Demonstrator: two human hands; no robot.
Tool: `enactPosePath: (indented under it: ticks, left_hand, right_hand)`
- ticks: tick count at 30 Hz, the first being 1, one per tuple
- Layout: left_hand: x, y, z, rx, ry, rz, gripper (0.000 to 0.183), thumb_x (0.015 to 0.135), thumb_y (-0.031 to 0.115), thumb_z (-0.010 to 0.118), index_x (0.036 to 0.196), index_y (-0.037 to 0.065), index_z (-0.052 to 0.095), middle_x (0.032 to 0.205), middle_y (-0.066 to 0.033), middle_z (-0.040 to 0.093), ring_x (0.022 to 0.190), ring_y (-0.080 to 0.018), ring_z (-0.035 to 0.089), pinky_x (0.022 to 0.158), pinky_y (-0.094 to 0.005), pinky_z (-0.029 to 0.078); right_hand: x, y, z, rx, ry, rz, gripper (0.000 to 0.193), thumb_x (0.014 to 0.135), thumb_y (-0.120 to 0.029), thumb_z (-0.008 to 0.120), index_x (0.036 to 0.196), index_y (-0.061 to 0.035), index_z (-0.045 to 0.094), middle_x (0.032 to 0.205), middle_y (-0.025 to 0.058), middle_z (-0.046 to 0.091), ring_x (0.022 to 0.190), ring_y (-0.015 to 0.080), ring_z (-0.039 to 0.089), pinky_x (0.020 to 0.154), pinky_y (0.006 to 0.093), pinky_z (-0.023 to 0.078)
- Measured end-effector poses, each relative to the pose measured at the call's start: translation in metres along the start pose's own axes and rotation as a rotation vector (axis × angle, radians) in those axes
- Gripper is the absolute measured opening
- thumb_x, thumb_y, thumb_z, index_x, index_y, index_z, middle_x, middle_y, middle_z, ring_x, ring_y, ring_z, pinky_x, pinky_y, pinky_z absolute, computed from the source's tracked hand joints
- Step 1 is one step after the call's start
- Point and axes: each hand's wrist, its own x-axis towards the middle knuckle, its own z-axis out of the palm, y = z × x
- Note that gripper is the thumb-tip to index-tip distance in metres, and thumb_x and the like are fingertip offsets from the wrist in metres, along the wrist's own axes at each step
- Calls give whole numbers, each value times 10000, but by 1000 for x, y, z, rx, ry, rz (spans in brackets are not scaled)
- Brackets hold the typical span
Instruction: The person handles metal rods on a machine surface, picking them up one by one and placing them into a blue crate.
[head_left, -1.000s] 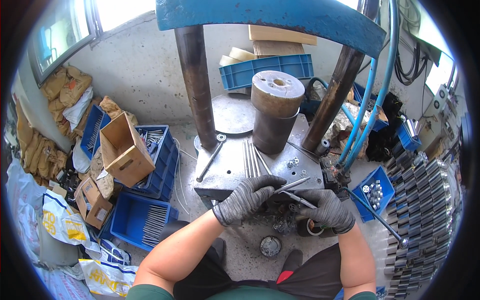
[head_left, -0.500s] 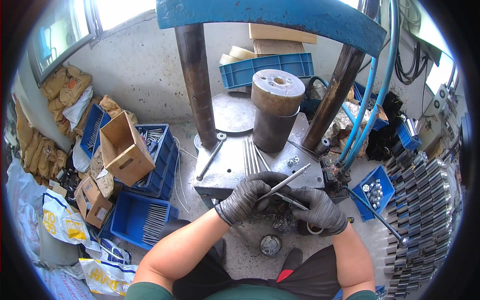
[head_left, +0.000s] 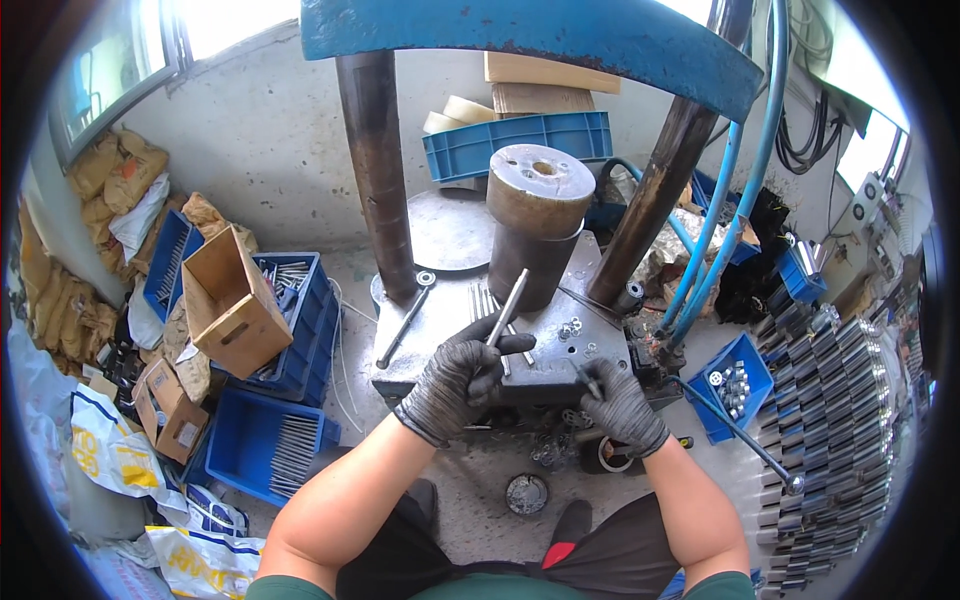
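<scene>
I see a thin metal rod (head_left: 507, 308) at the centre of the frame, straight, grey and shiny, tilted with its top leaning to the upper right. My left hand (head_left: 458, 382), in a dark grey glove, has its grip closed around the rod's lower end, forearm running up from the lower left. My right hand (head_left: 620, 405), gloved too, sits just right of centre with its grip pinched on a small dark pin (head_left: 588, 381). Both hover over the grey steel surface (head_left: 440, 335) of the press, where more rods (head_left: 482, 300) lie beside the rusty cylinder (head_left: 538, 225).
</scene>
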Motion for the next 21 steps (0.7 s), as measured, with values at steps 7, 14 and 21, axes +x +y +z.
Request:
enactPosePath:
  ticks: [7, 14, 21]
  left_hand:
    - [0, 0, 2, 108, 28, 46, 732, 852, 44, 621, 1540, 39, 371, 1228, -189, 695, 434, -67, 457, 366, -208, 375]
    - [6, -5, -13, 31, 81, 103, 688, 852, 80, 615, 1505, 25, 404, 1194, -211, 704, 518, -136, 595, 430, -242, 478]
    - [5, -3, 2, 48, 164, 116, 662, 849, 38, 582, 1491, 43, 424, 1213, -187, 680, 735, -206, 720, 562, -293, 587]
  right_hand:
    - [30, 39, -11, -337, 360, -131, 247, 811, -69, 689, 1040, 11, 641, 909, 248, 677, 877, 430, 673, 815, 480, 541]
    - [30, 30, -12, -525, 326, -101, 258, 791, -113, 729, 1013, 3, 666, 912, 252, 685, 892, 436, 671, 812, 523, 528]
    - [21, 39, -15, -502, 343, -165, 220, 773, -123, 777, 928, -11, 668, 855, 218, 667, 828, 419, 657, 768, 492, 528]
